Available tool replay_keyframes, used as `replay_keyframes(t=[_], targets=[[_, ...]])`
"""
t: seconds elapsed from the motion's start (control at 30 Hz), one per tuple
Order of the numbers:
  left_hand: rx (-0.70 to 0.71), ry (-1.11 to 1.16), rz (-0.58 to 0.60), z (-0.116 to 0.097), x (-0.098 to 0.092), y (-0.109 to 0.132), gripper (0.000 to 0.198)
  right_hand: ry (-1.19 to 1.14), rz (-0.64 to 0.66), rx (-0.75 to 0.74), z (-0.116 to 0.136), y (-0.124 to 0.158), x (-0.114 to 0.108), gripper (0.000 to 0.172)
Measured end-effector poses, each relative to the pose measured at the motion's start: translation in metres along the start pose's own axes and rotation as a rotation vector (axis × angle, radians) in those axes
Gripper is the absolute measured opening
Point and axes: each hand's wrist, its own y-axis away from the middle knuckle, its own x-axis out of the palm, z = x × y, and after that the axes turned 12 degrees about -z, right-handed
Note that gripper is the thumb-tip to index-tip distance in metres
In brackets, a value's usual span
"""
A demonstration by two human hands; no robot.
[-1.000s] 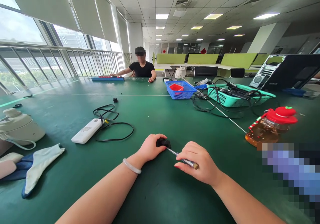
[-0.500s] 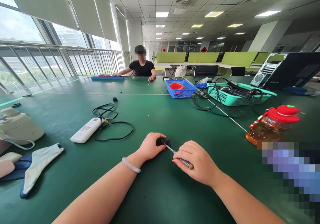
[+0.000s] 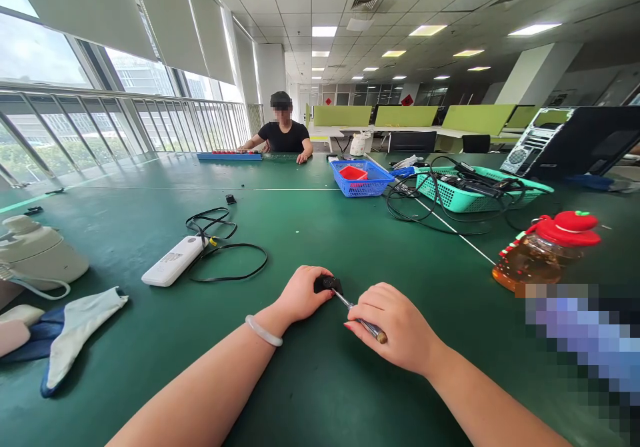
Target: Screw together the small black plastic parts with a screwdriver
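On the green table, my left hand (image 3: 303, 294) is closed around a small black block-like part (image 3: 329, 283), and the fingers cover some of it. What kind of part it is, I cannot make out. My right hand (image 3: 395, 324) grips a screwdriver (image 3: 364, 320) with a clear handle and a thin metal shaft. The shaft slants up and left, and its tip meets the black part near my left thumb. A pale bangle (image 3: 263, 331) circles my left wrist.
Left of my hands lie a white power bank (image 3: 174, 260) with a black cable (image 3: 235, 278) and a glove (image 3: 85, 327). To the right are a blue basket (image 3: 363, 187), a green basket (image 3: 450, 200) of cables and a red-lidded bottle (image 3: 545, 254). A person (image 3: 285, 134) sits across the table.
The blue tray in front of the person across the table has shifted right. My hands, the screwdriver and the black part hold nearly the same pose.
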Motion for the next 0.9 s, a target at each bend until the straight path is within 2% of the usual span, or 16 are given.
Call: replay_keyframes(t=[0.07,0.13,0.3,0.4,0.9], targets=[[0.007,0.004,-0.002,0.0,0.0,0.0,0.03,0.009,0.014,-0.01,0.001,-0.001,-0.001,0.017],[0.012,0.006,-0.004,0.001,0.0,0.0,0.03,0.021,-0.024,-0.027,0.002,-0.003,-0.003,0.017],[0.009,-0.006,0.01,0.001,0.0,0.0,0.031,0.076,-0.333,-0.049,0.002,-0.007,-0.014,0.011],[0.008,-0.01,0.023,0.0,-0.001,0.0,0.031,0.125,-0.427,-0.035,0.0,-0.007,-0.018,0.015],[0.016,-0.008,0.021,0.0,0.0,0.001,0.031,0.072,-0.386,-0.081,0.002,-0.006,-0.013,0.017]])
